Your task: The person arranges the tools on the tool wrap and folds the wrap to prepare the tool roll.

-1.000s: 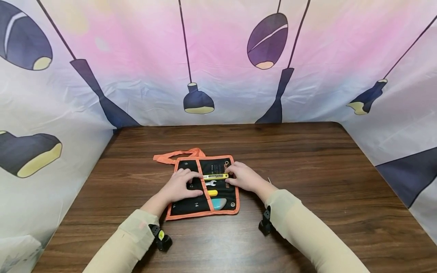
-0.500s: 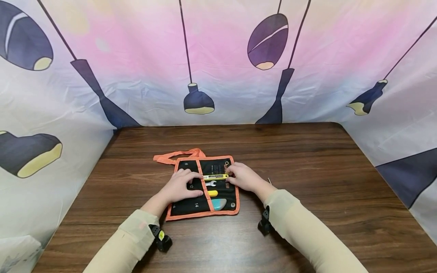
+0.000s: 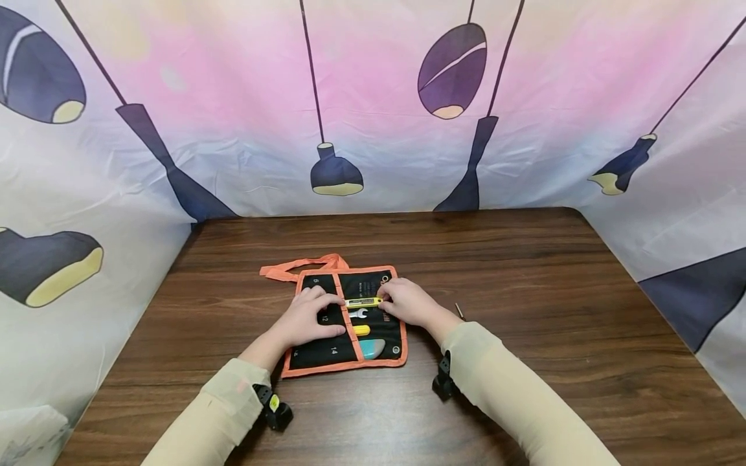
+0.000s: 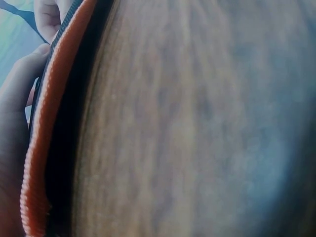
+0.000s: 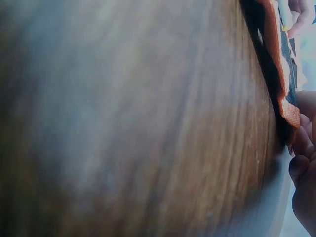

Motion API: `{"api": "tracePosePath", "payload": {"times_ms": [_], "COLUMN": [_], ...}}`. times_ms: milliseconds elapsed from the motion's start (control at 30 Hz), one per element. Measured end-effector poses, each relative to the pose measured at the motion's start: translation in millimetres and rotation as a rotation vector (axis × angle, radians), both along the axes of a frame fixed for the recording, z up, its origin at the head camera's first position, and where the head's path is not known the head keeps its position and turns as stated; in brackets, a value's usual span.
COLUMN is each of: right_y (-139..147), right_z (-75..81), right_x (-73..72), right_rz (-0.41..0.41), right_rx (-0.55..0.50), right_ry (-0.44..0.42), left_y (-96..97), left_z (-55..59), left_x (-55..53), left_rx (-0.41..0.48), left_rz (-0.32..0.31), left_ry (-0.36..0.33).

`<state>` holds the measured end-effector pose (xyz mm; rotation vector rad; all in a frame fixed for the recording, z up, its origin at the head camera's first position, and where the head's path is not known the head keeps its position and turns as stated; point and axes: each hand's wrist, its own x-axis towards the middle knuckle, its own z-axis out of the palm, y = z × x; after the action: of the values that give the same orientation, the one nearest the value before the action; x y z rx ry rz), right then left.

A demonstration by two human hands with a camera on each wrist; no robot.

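A black tool pouch with orange edging lies flat on the table. My left hand rests on its left part, thumb and fingers spread and the fingertips near the orange middle band. At the right end of a slim yellow tool with a dark printed label, my right hand pinches with thumb and fingers. The tool's left end is at the middle band. Below it, a wrench, a yellow handle and a teal-and-grey handle stick out of pockets.
An orange strap trails from the pouch's far left corner. Behind my right wrist, a thin metal rod shows on the brown wooden table. A printed cloth hangs around the table's back and sides.
My right hand has moved slightly left along with the yellow tool, and less of the tool shows beyond the middle band. The left hand stays in place on the pouch.
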<state>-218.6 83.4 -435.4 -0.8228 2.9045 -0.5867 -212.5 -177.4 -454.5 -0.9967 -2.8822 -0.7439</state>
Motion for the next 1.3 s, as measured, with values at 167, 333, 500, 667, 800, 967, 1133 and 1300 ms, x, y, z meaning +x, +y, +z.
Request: {"api": "tracePosePath", "payload": {"times_ms": [167,333,500,667,800,967,1133,1300], "right_y": [-5.4,-9.5,-13.0,-18.6,-21.2,-24.5,-27.1,-30.5], "right_z": [-0.2,-1.4,-2.4,-1.4,-1.5,-1.6,-0.3,-0.1], "right_x": [-0.2,-0.5,0.5,0.4,-0.2,-0.8,-0.6,-0.5], "right_rz": [0.008,0.022,0.027,0.024,0.010,0.010,0.017,0.015], "right_rx": [-0.004,-0.004,0.007,0.000,0.016,0.012,0.003,0.007], "right_ry": [0.001,0.000,0.041,0.026,0.023,0.015,0.017,0.015], "left_y": [-0.6,-0.6,-0.5,-0.6,-0.4,-1.3,0.0,0.8], "left_z": [-1.2,-1.3,-2.4,-3.3,-3.4,-3.4,-2.9,-2.1], "left_x": [0.6,0.6,-0.5,-0.9,-1.0,-0.2,-0.2,0.3], "left_rx": [0.024,0.025,0.025,0.031,0.031,0.016,0.003,0.003], "left_rz": [0.008,0.001,-0.002,0.003,0.005,0.022,0.026,0.029], "left_ry": [0.009,0.019,0.026,0.032,0.029,0.030,0.055,0.070]}}
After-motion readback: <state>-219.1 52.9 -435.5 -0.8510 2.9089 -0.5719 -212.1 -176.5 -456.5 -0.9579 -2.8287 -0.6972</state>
